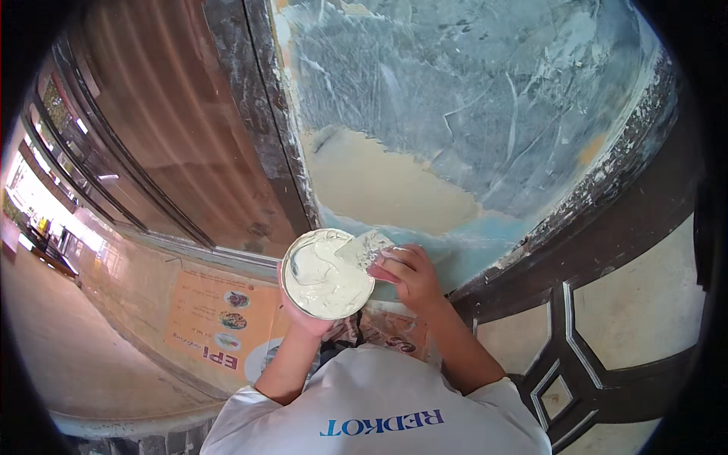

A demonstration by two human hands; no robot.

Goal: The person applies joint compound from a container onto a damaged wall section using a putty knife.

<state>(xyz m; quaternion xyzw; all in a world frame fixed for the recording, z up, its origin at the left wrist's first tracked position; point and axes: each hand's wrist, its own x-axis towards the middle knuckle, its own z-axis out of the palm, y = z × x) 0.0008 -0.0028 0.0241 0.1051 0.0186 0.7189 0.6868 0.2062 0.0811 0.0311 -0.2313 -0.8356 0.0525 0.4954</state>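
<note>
A round tub (331, 316) of creamy white putty (318, 282) is in front of me, its top tipped toward view. My left hand (305, 321) is closed around the tub's lower left side, though most of its fingers are hidden beneath it. With my right hand (408, 274) I grip a putty knife (362, 250) whose blade is smeared with putty. That blade reaches over the tub's right rim, at the putty's surface. Beyond the tub stands a blue-grey wall panel (425, 98), streaked with filler; a smooth cream patch (390, 182) covers its lower left part.
Left of the panel is a dark frame (254, 83) beside a brown glossy pane (163, 121). Orange printed sheets (201, 307) with food pictures lie below on the left. To the right, a dark door (572, 326) with pale inset panels stands close to my right arm.
</note>
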